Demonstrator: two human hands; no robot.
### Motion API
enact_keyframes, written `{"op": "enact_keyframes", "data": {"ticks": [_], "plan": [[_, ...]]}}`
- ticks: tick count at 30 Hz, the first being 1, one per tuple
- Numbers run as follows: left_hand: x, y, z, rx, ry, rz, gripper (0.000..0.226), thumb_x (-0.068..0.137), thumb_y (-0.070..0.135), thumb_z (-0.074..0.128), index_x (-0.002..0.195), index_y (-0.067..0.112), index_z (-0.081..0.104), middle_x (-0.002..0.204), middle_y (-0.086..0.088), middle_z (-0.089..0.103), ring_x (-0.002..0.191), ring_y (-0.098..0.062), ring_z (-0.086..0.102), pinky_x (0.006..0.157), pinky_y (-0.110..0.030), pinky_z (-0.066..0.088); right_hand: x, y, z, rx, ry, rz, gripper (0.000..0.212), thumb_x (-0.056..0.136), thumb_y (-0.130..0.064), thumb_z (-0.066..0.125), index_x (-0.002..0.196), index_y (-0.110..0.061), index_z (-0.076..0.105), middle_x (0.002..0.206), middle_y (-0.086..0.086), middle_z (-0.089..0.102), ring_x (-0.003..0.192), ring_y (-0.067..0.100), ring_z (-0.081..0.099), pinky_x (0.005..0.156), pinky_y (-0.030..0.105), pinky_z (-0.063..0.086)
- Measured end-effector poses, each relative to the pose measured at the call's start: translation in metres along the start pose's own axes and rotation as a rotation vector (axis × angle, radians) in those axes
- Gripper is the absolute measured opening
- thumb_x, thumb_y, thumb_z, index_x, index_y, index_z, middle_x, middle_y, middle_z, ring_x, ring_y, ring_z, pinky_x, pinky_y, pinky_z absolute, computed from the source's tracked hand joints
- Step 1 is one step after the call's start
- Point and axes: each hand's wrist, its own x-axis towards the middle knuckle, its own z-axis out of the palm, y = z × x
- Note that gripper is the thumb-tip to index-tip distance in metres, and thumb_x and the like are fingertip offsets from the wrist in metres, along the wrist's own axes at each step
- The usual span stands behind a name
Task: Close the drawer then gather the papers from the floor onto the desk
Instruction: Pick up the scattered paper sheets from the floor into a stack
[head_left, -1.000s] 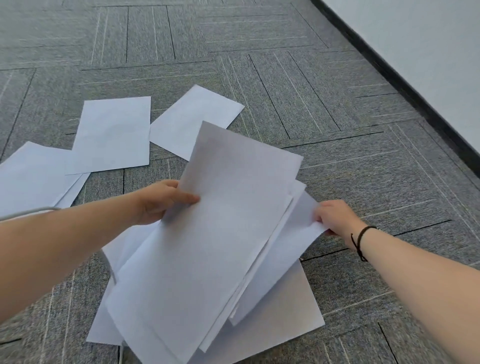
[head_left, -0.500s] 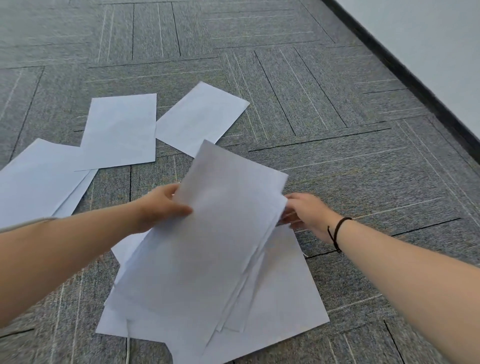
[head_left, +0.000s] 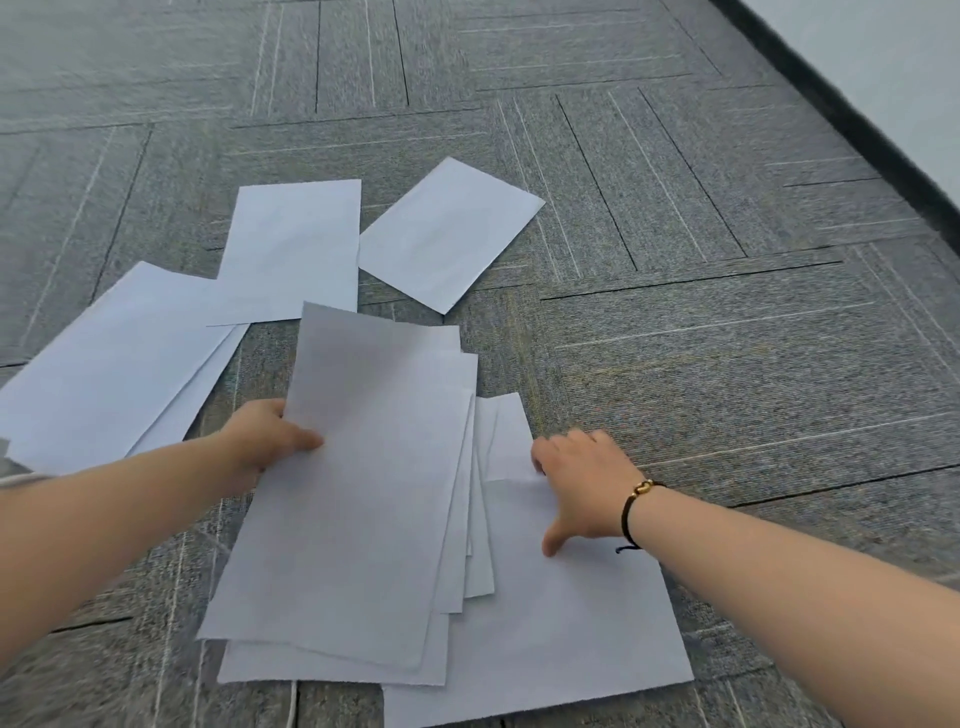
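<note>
papers (head_left: 358, 499) fanned out on the carpet (head_left: 727, 364) right in front of you | your left hand (head_left: 265, 441) pinches the stack's left edge | right hand (head_left: 587, 483) spread flat on a lower sheet (head_left: 587, 623) | loose sheets (head_left: 291, 249) further out

Fanned stack of white sheets (head_left: 363, 493): top edge lifted, lower edges on the grey carpet floor (head_left: 727, 364). Single sheet (head_left: 571, 623) flat, partly under the stack's right side. Three more patches farther out: overlapped sheets (head_left: 104, 364), sheet (head_left: 291, 249), angled sheet (head_left: 447, 234).
</note>
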Motion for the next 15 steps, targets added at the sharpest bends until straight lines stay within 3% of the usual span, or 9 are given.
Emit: {"op": "enact_keyframes", "data": {"ticks": [2, 4, 6, 8, 12, 15], "plan": [[0.001, 0.002, 0.001, 0.004, -0.002, 0.006, 0.032, 0.083, -0.008, 0.067, 0.114, -0.002, 0.067, 0.103, -0.021, 0.072, 0.085, -0.036, 0.07, 0.078, -0.05, 0.058, 0.002, 0.0, -0.002, -0.026, -0.066, 0.013, 0.083, 0.053, -0.077, 0.073, 0.114, -0.021, 0.058, 0.113, 0.001, 0.056, 0.109, 0.024, 0.051, 0.094, 0.041, 0.039], [0.001, 0.005, -0.001, -0.02, -0.054, 0.012, 0.032, 0.086, -0.01, 0.061, 0.117, -0.001, 0.064, 0.098, -0.019, 0.072, 0.078, -0.033, 0.07, 0.068, -0.044, 0.059, 0.002, 0.003, -0.002, 0.06, -0.1, 0.022, 0.063, 0.064, -0.071, 0.071, 0.1, -0.02, 0.063, 0.106, 0.002, 0.054, 0.1, 0.024, 0.052, 0.085, 0.039, 0.041], [0.002, 0.008, -0.005, -0.087, -0.118, 0.031, 0.035, 0.089, -0.011, 0.055, 0.118, 0.005, 0.063, 0.092, -0.014, 0.075, 0.072, -0.03, 0.072, 0.06, -0.04, 0.061, 0.002, 0.009, -0.003, 0.293, -0.131, 0.043, 0.04, 0.076, -0.056, 0.07, 0.085, -0.017, 0.063, 0.097, -0.001, 0.058, 0.09, 0.024, 0.058, 0.073, 0.035, 0.044], [0.003, 0.011, -0.013, -0.173, -0.145, 0.029, 0.037, 0.09, -0.011, 0.053, 0.117, 0.01, 0.063, 0.084, -0.007, 0.078, 0.065, -0.024, 0.075, 0.055, -0.037, 0.062, 0.003, 0.02, -0.006, 0.553, -0.181, 0.084, 0.022, 0.084, -0.044, 0.069, 0.077, -0.024, 0.063, 0.087, -0.006, 0.063, 0.087, 0.021, 0.063, 0.07, 0.032, 0.048], [0.003, 0.02, -0.035, -0.353, -0.205, -0.036, 0.035, 0.089, -0.004, 0.049, 0.117, 0.012, 0.064, 0.082, -0.007, 0.079, 0.064, -0.022, 0.075, 0.061, -0.04, 0.063, 0.005, 0.045, -0.013, 0.913, -0.074, 0.241, 0.023, 0.093, -0.033, 0.063, 0.083, -0.013, 0.065, 0.085, 0.004, 0.068, 0.08, 0.023, 0.065, 0.068, 0.029, 0.049], [-0.001, 0.027, -0.044, -0.465, -0.18, -0.054, 0.032, 0.078, -0.002, 0.047, 0.101, 0.012, 0.064, 0.072, -0.007, 0.077, 0.056, -0.021, 0.073, 0.054, -0.035, 0.062, 0.001, 0.055, -0.011, 1.35, 0.008, 0.417, 0.022, 0.097, -0.022, 0.059, 0.104, -0.003, 0.069, 0.102, 0.013, 0.074, 0.091, 0.031, 0.071, 0.078, 0.04, 0.055]]}}
